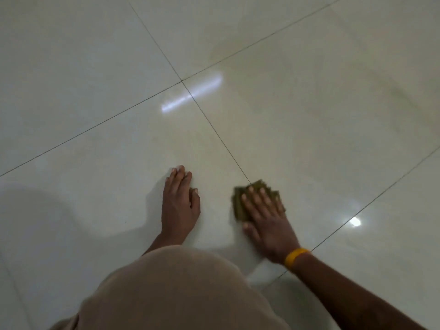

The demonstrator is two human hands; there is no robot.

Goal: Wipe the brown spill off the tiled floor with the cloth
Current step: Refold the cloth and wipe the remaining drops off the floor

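The right hand [266, 217] presses flat, unclenched, on the olive cloth [240, 206], left hand [179, 206] braced open on the tiled floor [95, 67] (no brown spill visible, so wiping looks nearly done).

Olive-green cloth [240, 206], yellow wristband [295, 257], glossy off-white tiled floor [95, 67], beige garment [171, 291]

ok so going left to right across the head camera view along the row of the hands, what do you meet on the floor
left hand flat on the tiled floor → cloth, with the right hand pressed on it → yellow wristband → small bright light reflection on the tile.
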